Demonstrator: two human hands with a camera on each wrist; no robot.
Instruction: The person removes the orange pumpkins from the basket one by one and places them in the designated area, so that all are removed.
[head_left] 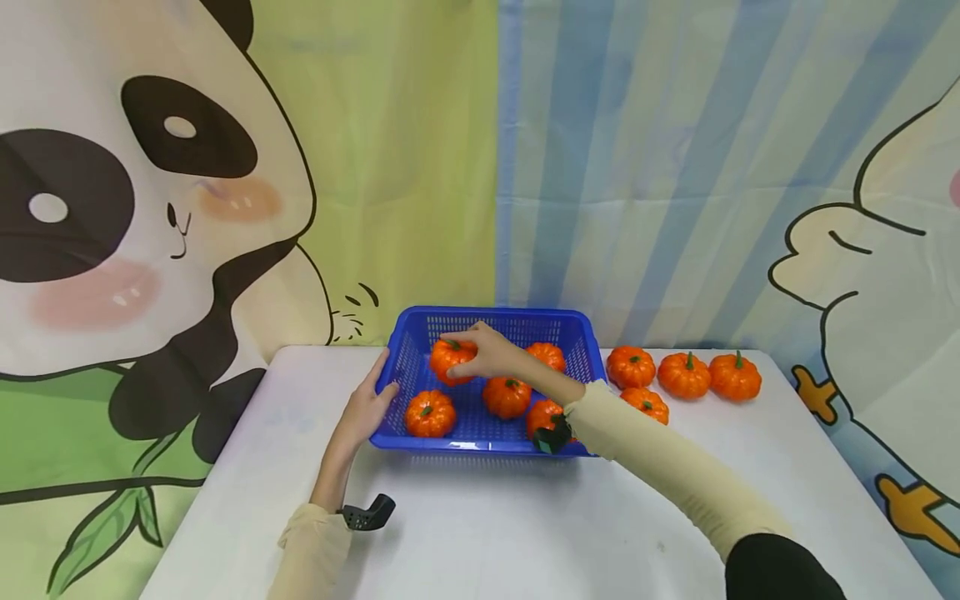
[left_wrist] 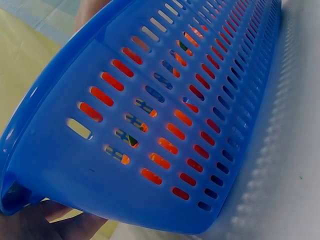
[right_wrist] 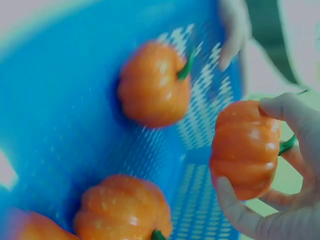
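1. Backdrop: printed cloth hangs behind the desk, with a cartoon panda point(head_left: 112, 208) on the left, blue stripes in the middle and a white cartoon figure point(head_left: 885, 267) at the right.
2. Desk point(head_left: 480, 533): white top, carrying every item below.
3. Left hand point(head_left: 369, 408): fingers fairly straight and relaxed, resting against the outer left wall of the basket near its front left corner; it holds nothing. A cream sleeve point(head_left: 311, 550) and a dark wrist mount point(head_left: 367, 512) sit further down that arm.
4. Blue basket point(head_left: 405, 350): slotted plastic, standing at the middle of the desk's back edge. In the left wrist view its wall point(left_wrist: 150, 125) fills the frame, with orange showing through the slots.
5. Held pumpkin point(head_left: 450, 360): small, orange, green stem; over the basket's back left part, above the floor as the right wrist view shows point(right_wrist: 245, 150).
6. Right hand point(head_left: 487, 352): fingers and thumb curled round the held pumpkin, reaching in from the basket's front right.
7. Pumpkins in the basket: one at front left point(head_left: 430, 414), one at centre point(head_left: 506, 397), one at back right point(head_left: 546, 356), one at front right point(head_left: 542, 414), partly hidden by the right forearm.
8. Loose pumpkins: four on the desk just right of the basket, three in a row along the back edge point(head_left: 682, 373), one nearer the front point(head_left: 645, 402).
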